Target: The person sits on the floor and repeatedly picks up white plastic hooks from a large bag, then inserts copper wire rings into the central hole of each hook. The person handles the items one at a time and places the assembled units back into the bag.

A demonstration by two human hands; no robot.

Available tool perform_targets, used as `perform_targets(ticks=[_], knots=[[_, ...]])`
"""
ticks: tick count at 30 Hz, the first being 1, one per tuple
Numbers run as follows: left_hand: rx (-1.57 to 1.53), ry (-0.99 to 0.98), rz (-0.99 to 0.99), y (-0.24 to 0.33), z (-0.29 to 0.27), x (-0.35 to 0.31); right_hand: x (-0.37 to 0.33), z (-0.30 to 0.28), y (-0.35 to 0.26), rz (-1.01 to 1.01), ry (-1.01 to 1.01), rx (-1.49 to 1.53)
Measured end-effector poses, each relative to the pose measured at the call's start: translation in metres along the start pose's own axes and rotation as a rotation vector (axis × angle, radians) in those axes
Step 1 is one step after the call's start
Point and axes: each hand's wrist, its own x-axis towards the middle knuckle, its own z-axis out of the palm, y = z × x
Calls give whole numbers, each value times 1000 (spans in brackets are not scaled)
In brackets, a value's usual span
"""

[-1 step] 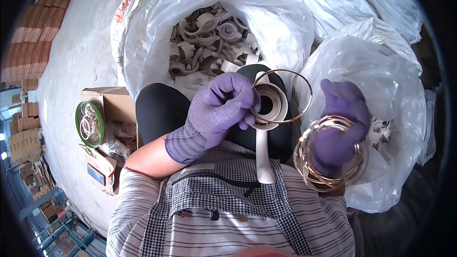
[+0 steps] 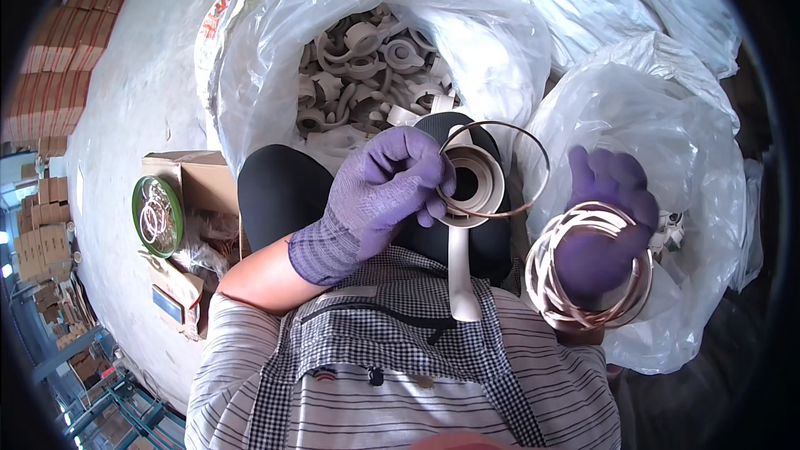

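Purple-gloved fingers (image 2: 417,168) of the left hand (image 2: 379,192) are curled and pinched together on the rim of a pale plastic fitting (image 2: 473,187), a round collar with a long flat tail that hangs down toward the person's apron. Its long axis runs straight toward the body, with the open mouth of the collar facing up at the head. A thin metal ring (image 2: 500,168) lies tilted around that collar, one edge caught under the left fingertips, the far edge standing out to the right. So the ring sits just right of the left fingers, and the left hand is plainly the nearer one.

Off to the right, the right hand (image 2: 602,229) carries a bundle of rings (image 2: 587,271) looped round the palm; its fingers point up, loosely together, pinching nothing I can see. A small gap separates it from the fitting.

Beyond the hands, a large clear plastic bag (image 2: 250,75) stands open, full of the same pale fittings (image 2: 367,67), with red printing on its left edge. A second clear bag (image 2: 667,117) sits behind the right hand. To the left on the floor stand an open brown carton (image 2: 196,175) and a round green tin (image 2: 154,215) holding rings. Stacked cartons (image 2: 67,42) line the far left.
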Motion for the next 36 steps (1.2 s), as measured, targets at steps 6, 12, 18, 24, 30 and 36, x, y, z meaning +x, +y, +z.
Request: perform_targets(ticks=[6, 12, 18, 24, 30, 36], knots=[[-54, -17, -32, -3, -4, -4, 3, -16, -20, 266, -238, 540], [-145, -75, -14, -3, -2, -7, -9, -20, 4, 429, -21, 180], [-154, -80, -35, -8, -7, -9, -17, -6, 1, 527, -93, 170], [-113, -27, -61, -8, -7, -14, -13, 4, -12, 510, -133, 76], [661, 89, 131, 8, 6, -21, -2, 26, -23, 564, -35, -436], [1271, 125, 451, 6, 2, -5, -4, 23, -9, 528, -14, -683]])
